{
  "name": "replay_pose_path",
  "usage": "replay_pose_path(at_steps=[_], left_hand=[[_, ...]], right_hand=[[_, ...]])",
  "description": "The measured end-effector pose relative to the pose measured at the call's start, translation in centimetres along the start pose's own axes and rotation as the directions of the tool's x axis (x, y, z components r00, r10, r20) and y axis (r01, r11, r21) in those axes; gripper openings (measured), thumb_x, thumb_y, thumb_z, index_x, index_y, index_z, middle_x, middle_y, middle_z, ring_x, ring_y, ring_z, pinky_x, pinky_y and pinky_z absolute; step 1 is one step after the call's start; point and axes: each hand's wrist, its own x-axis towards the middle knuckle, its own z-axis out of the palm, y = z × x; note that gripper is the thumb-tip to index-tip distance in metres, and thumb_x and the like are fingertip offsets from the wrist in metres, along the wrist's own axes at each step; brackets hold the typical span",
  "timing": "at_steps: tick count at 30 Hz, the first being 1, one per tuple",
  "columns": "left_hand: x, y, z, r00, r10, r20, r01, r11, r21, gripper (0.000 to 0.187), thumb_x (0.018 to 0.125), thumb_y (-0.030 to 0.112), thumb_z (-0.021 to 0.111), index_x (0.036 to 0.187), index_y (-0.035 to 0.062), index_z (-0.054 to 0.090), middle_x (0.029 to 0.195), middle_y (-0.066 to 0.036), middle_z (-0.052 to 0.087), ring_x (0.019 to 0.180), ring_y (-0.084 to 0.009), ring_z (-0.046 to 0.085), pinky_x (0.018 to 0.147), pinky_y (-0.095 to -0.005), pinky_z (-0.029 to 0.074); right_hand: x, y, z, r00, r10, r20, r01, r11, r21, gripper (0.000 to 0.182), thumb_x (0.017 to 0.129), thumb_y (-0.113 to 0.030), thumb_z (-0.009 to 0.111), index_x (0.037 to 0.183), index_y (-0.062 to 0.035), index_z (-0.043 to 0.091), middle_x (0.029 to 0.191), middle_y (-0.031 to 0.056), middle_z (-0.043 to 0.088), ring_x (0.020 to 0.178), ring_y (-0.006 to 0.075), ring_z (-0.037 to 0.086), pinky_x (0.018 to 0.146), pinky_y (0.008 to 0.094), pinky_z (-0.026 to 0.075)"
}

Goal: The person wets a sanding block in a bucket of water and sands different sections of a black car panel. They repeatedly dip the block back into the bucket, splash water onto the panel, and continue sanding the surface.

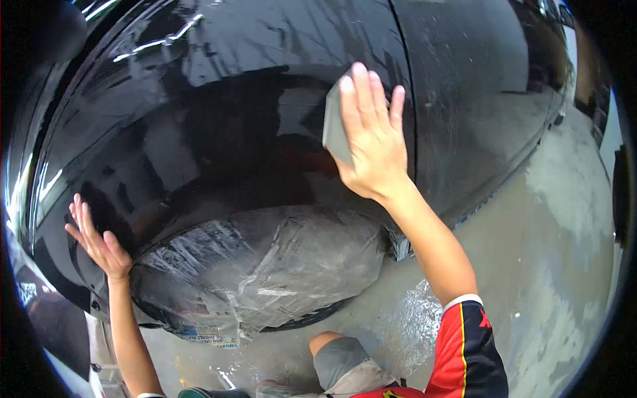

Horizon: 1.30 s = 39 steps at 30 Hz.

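My right hand (373, 132) lies over a grey sheet of sandpaper (336, 129), holding it against the wet, glossy black car fender (245, 132). Its fingers stretch upward, and the sheet's left edge shows beside the palm; the thumb is hidden. At the lower left, my left hand (99, 242) has its fingers extended and rests by the front of the fender, with nothing in it. Below, between both arms, newspaper (265, 265) covers the wheel and its arch.
A vertical panel gap separates the fender from the black car door (464, 86) on the right. The grey floor (517, 265) is wet with shiny patches. A green round object (194, 393) shows at the bottom edge, near my knee.
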Motion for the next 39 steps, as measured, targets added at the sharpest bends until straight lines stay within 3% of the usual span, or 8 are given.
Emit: replay_pose_path(at_steps=[6,10,13,18,20,26,32,39], left_hand=[[-0.1,0.4,-0.2,0.997,-0.020,-0.069,0.018,0.999,-0.031,0.057,0.101,0.030,0.032,0.146,-0.0052,0.037,0.152,-0.023,0.040,0.147,-0.0356,0.030,0.121,-0.0477,0.000],[0.0,0.3,0.0,0.998,-0.013,-0.066,0.011,1.000,-0.029,0.056,0.101,0.028,0.031,0.147,-0.0037,0.036,0.153,-0.019,0.041,0.147,-0.0339,0.030,0.121,-0.0462,-0.001],[-0.1,-0.2,0.0,0.998,-0.013,-0.064,0.009,0.998,-0.061,0.055,0.101,0.028,0.030,0.147,-0.0029,0.037,0.152,-0.019,0.042,0.147,-0.0333,0.031,0.121,-0.0460,-0.001],[-0.1,0.1,0.1,0.993,-0.042,-0.107,0.039,0.999,-0.033,0.055,0.102,0.030,0.029,0.146,-0.0012,0.039,0.152,-0.016,0.043,0.147,-0.0298,0.031,0.121,-0.0449,-0.002],[-0.2,0.0,0.2,0.994,-0.046,-0.099,0.040,0.997,-0.063,0.056,0.102,0.032,0.029,0.146,-0.0009,0.039,0.152,-0.015,0.043,0.147,-0.0290,0.031,0.121,-0.0445,-0.001],[0.2,0.2,0.5,0.998,-0.042,-0.054,0.038,0.996,-0.082,0.058,0.103,0.037,0.028,0.146,0.0007,0.040,0.153,-0.015,0.042,0.148,-0.0309,0.028,0.120,-0.0501,-0.003],[0.2,0.6,0.2,0.996,-0.069,-0.049,0.067,0.997,-0.037,0.057,0.102,0.033,0.028,0.147,0.0003,0.038,0.154,-0.017,0.040,0.148,-0.0321,0.026,0.120,-0.0500,-0.004],[0.0,0.4,0.0,0.999,-0.047,0.005,0.047,0.999,-0.025,0.058,0.101,0.032,0.028,0.147,-0.0024,0.036,0.154,-0.019,0.039,0.148,-0.0332,0.026,0.121,-0.0482,-0.003]], right_hand=[[-12.8,1.8,2.8,0.996,0.064,-0.065,-0.058,0.995,0.087,0.083,0.081,-0.030,0.064,0.152,-0.0047,0.030,0.157,0.0223,0.029,0.146,0.0390,0.029,0.117,0.0613,0.005],[2.1,-9.9,1.3,0.866,-0.483,0.126,0.482,0.875,0.038,0.071,0.081,-0.017,0.056,0.150,-0.0115,0.039,0.159,0.0060,0.034,0.145,0.0207,0.033,0.120,0.0534,0.015],[0.7,-9.3,0.9,0.866,-0.456,0.204,0.456,0.889,0.052,0.070,0.080,-0.013,0.054,0.149,-0.0118,0.040,0.159,0.0028,0.034,0.144,0.0183,0.035,0.120,0.0513,0.019],[-18.7,3.1,2.9,0.904,-0.374,0.206,0.407,0.901,-0.151,0.070,0.073,-0.040,0.070,0.129,-0.0027,0.051,0.138,0.0160,0.051,0.128,0.0336,0.049,0.116,0.0612,0.015],[-13.1,-2.1,2.3,0.961,-0.191,0.202,0.208,0.976,-0.063,0.061,0.078,-0.025,0.060,0.135,-0.0060,0.052,0.144,0.0119,0.051,0.129,0.0291,0.050,0.116,0.0559,0.021],[-4.7,-7.1,2.4,0.940,-0.335,0.062,0.337,0.941,-0.031,0.065,0.082,-0.019,0.051,0.145,-0.0071,0.042,0.152,0.0109,0.042,0.137,0.0252,0.042,0.115,0.0509,0.026],[-30.1,0.9,6.8,0.953,0.282,0.110,-0.289,0.956,0.049,0.080,0.089,-0.042,0.053,0.146,0.0070,0.026,0.154,0.0340,0.019,0.143,0.0517,0.019,0.114,0.0661,0.008],[-4.4,0.9,0.6,0.988,0.137,-0.071,-0.130,0.987,0.096,0.077,0.092,-0.035,0.056,0.154,-0.0026,0.024,0.159,0.0220,0.023,0.147,0.0412,0.023,0.117,0.0618,0.011]])
